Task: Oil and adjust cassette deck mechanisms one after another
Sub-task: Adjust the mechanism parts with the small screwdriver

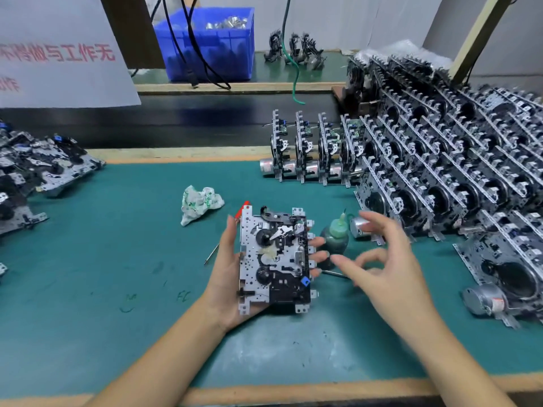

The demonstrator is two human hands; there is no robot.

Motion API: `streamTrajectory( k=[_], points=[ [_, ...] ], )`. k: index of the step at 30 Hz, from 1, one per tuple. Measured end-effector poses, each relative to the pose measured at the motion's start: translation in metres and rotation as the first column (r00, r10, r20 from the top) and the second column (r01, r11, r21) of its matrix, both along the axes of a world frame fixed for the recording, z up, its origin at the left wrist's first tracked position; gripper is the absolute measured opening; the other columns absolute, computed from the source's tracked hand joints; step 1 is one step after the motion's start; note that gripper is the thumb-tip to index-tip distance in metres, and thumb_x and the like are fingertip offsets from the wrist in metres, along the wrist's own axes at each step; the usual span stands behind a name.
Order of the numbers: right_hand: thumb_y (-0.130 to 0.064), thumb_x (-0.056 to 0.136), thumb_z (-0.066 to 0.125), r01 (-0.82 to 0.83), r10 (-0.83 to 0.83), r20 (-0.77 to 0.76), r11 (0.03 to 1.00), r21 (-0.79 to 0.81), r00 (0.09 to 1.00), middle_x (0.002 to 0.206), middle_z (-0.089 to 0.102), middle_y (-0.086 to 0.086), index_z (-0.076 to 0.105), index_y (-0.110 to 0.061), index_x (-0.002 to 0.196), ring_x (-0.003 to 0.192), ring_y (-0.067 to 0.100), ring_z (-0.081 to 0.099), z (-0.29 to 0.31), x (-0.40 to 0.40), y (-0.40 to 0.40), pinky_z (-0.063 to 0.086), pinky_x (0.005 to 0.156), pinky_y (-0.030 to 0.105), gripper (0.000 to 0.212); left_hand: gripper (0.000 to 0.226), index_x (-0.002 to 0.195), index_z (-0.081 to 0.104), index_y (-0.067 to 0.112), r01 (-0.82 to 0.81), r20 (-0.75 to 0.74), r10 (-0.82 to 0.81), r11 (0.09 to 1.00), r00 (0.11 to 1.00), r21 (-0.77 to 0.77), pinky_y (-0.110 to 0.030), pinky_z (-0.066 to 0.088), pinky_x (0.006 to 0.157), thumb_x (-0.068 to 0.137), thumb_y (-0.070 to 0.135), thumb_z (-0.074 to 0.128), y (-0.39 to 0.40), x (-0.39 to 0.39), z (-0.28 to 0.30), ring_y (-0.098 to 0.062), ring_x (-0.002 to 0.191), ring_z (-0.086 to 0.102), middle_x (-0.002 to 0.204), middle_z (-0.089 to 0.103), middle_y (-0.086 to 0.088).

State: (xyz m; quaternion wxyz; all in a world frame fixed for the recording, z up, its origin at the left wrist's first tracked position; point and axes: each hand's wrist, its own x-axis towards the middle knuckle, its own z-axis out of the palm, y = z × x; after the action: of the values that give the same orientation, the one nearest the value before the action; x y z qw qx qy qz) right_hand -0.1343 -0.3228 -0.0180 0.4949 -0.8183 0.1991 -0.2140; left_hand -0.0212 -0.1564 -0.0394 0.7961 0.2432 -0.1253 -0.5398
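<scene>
Motion-blurred right hand (385, 259), sign (58, 51) cut off at left edge.

Cassette mechanism (274, 259), near centre: stamped bright metal plate, perforated, with matt black plastic parts and one blue plastic clip. Bench mat (117, 259): matt green, rubbery-looking, scuffed and ink-marked. Bench edge (264, 392): bare pale wood. Rag (199, 204), beyond: crumpled white cloth or paper, green print. Oil bottle (338, 230), right of centre: translucent green plastic. Stacked mechanisms (440, 171), far right: shiny metal, black plastic. Bin (211, 42), far: glossy blue plastic.
</scene>
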Motion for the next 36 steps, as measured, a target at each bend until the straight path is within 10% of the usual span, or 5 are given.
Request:
streamTrajectory(
  k=[9,17,21,28,36],
  points=[
    [-0.032,0.080,0.073,-0.013,-0.006,-0.082,0.972,-0.233,0.997,0.072,0.065,-0.005,0.059,-0.027,0.108,0.065,0.016,0.064,0.008,0.057,-0.015,0.051,0.067,0.033,0.031,0.087,0.124,0.060,-0.001,-0.140,-0.057,0.148,0.982,0.987,0.125,-0.053,0.040,0.104,0.074,0.070,0.049,-0.003,0.008,-0.010,-0.038,0.123,0.052,0.134,0.051,-0.028],
    [-0.032,0.087,0.066,-0.107,0.049,-0.222,0.961,-0.255,0.974,0.120,0.061,0.002,0.047,-0.018,0.129,0.094,0.027,0.062,0.003,0.102,-0.013,0.047,0.088,0.041,0.048,0.095,0.126,0.057,-0.003,-0.125,-0.161,0.157,0.973,0.974,0.193,-0.051,0.031,0.109,0.079,0.078,0.038,-0.003,0.011,-0.016,-0.040,0.126,0.048,0.134,0.049,-0.030],
    [-0.046,0.087,0.060,-0.036,-0.023,-0.185,0.950,-0.310,0.983,0.096,0.051,-0.008,0.040,-0.027,0.114,0.080,0.016,0.052,0.010,0.073,-0.015,0.036,0.067,0.031,0.038,0.095,0.126,0.056,-0.003,-0.112,-0.160,0.146,0.973,0.976,0.199,-0.051,0.033,0.108,0.080,0.078,0.036,-0.003,0.012,-0.017,-0.039,0.127,0.047,0.134,0.049,-0.029],
    [-0.048,0.091,0.052,-0.479,0.018,-0.669,0.713,-0.512,0.743,0.091,0.040,-0.014,0.041,-0.031,0.091,0.093,0.008,0.037,0.003,0.013,-0.026,0.039,0.080,0.029,0.020,0.093,0.126,0.057,-0.002,-0.112,-0.139,0.146,0.967,0.979,0.227,-0.049,0.033,0.109,0.076,0.075,0.043,-0.006,0.014,-0.017,-0.038,0.126,0.049,0.134,0.050,-0.028],
    [-0.035,0.093,0.042,-0.499,0.600,-0.167,0.765,0.407,0.783,0.043,0.040,-0.004,0.045,-0.013,0.085,0.037,0.008,0.025,0.012,0.046,-0.029,0.020,0.037,0.016,0.023,0.085,0.121,0.063,0.002,-0.111,-0.113,0.144,0.960,0.983,0.258,-0.051,0.039,0.104,0.082,0.073,0.038,-0.007,0.014,-0.018,-0.036,0.118,0.057,0.130,0.055,-0.025]
  ],
)
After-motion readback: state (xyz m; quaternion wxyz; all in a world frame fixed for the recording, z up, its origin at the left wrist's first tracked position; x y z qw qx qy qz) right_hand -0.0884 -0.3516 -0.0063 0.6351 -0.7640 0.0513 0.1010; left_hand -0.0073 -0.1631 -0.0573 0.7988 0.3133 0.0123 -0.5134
